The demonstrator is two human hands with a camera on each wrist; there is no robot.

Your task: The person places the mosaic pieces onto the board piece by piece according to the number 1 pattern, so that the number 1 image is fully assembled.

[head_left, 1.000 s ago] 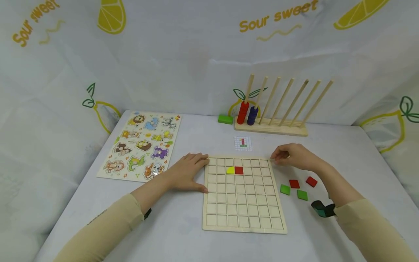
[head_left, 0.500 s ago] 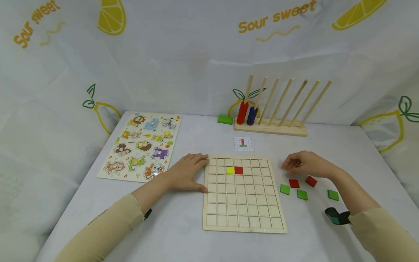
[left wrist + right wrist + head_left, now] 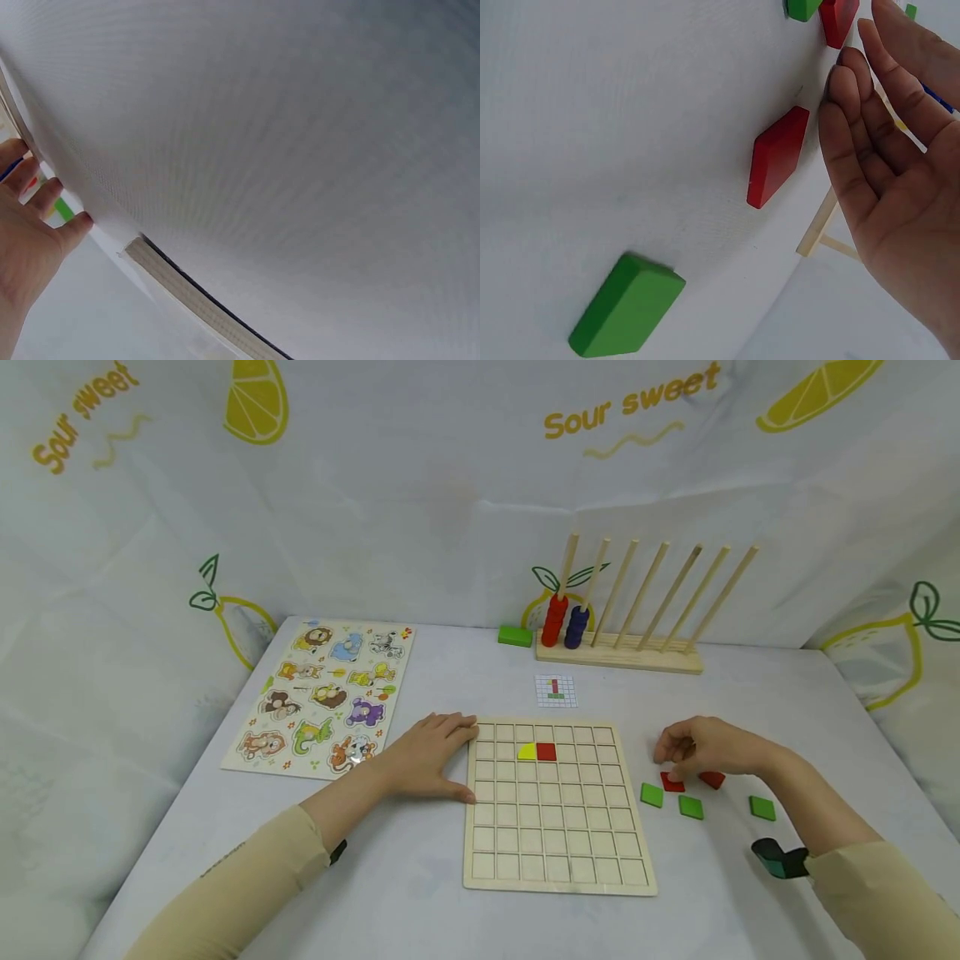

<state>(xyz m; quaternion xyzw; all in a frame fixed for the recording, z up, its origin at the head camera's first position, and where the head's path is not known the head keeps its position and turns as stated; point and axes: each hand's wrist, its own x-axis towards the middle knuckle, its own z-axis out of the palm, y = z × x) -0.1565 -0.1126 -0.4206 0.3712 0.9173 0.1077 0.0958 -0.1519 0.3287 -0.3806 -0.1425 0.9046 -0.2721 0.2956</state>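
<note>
My left hand [image 3: 427,758] lies along the left edge of a wooden grid board [image 3: 555,891], fingertips at its upper corner and thumb lower down the same side. One yellow quarter-round tile [image 3: 528,752] and a red square tile [image 3: 546,752] sit side by side in the board's second row. Right of the board, my right hand [image 3: 708,747] is bent over the loose tiles, its thumb tip on a red tile [image 3: 672,782]. Another red tile [image 3: 780,157] lies under that hand, partly hidden in the head view. Loose green tiles [image 3: 691,807] lie nearby.
A small printed grid card [image 3: 556,692] lies beyond the board. Behind it stand a wooden peg rack [image 3: 618,655] with red and dark blue beads and a green block [image 3: 515,636]. An animal puzzle board [image 3: 318,697] lies at the left.
My right hand has moved from the board's upper right corner to the right and down onto the loose tiles, uncovering a green tile at the right. My left hand has stayed in place.
</note>
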